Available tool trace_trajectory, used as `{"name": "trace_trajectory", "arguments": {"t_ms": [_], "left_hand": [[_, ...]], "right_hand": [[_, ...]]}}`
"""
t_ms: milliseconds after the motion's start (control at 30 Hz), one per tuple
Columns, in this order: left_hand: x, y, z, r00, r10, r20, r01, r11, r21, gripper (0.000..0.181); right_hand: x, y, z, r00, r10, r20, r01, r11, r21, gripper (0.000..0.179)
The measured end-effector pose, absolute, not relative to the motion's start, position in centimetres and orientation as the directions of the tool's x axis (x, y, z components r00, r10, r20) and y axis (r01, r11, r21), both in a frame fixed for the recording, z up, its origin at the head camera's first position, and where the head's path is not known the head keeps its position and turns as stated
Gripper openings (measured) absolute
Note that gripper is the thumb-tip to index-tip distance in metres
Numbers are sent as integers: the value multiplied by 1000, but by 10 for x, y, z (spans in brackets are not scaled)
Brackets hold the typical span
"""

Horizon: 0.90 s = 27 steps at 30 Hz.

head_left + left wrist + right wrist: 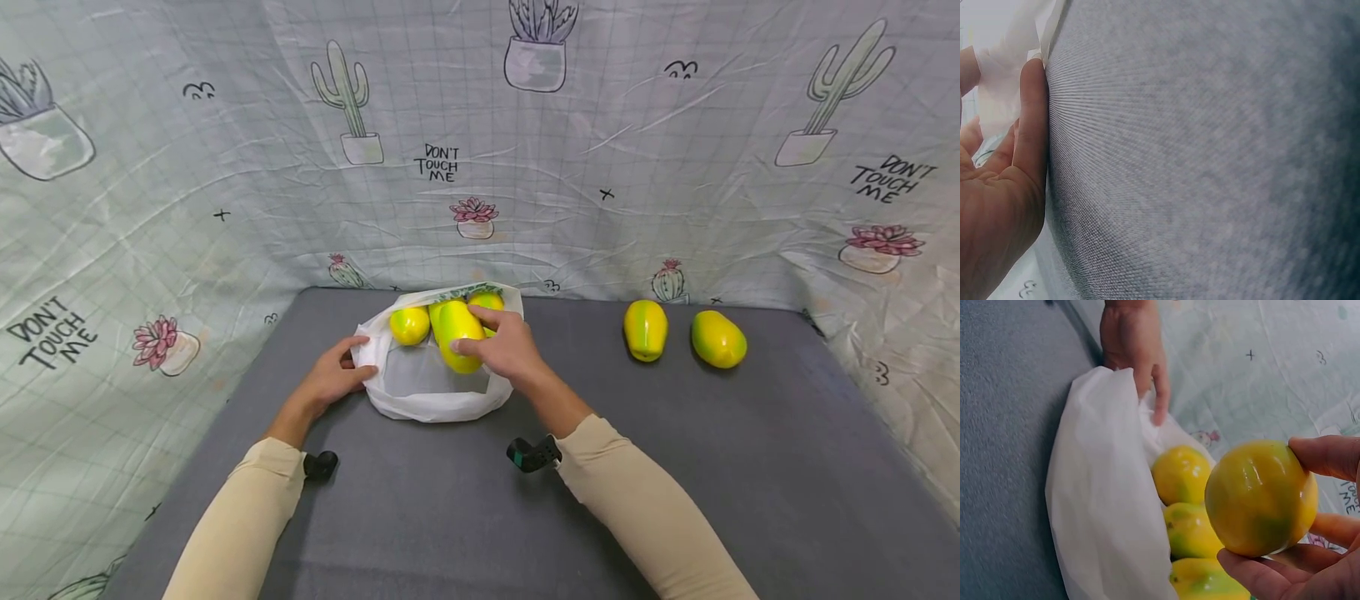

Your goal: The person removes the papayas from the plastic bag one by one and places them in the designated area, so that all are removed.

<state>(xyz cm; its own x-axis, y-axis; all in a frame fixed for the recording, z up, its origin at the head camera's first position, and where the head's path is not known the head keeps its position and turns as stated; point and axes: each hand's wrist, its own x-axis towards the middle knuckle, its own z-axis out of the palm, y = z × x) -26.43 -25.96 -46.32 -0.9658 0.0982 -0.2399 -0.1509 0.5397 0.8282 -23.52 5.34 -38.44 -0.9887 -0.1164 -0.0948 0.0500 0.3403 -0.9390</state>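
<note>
A white plastic bag sits on the table with its mouth spread wide. My left hand grips its left rim, the thumb lying along the outside in the left wrist view. Over the opening, my right hand holds a yellow-green papaya between thumb and fingers. In the right wrist view, that papaya shows its rounded end above the bag. Three more fruits lie inside: one papaya near the left hand, a second papaya in the middle, and a third papaya partly cut off by the frame.
Two more yellow-green papayas lie to the right on the grey table, a left one and a right one. A printed cloth curtain hangs behind and along both sides of the table.
</note>
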Motion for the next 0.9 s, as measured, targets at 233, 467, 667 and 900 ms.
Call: {"name": "trace_trajectory", "arguments": {"t_ms": [233, 467, 667, 900], "left_hand": [[-265, -261, -463, -965, 98, -245, -157, 534, 831, 72], [-267, -261, -464, -963, 99, -251, -162, 530, 832, 72], [-268, -262, -466, -963, 91, -254, -168, 536, 828, 73], [-267, -261, -465, -961, 91, -260, -170, 547, 820, 73]], "right_hand": [[-235, 67, -378, -991, -107, -85, 42, 357, -933, 70], [-237, 83, -377, -991, -115, -68, 30, 304, -952, 71], [-236, 95, -371, -992, -111, -51, 16, 298, -954, 71], [-237, 110, -367, -994, -106, -37, 8, 262, -965, 70]]}}
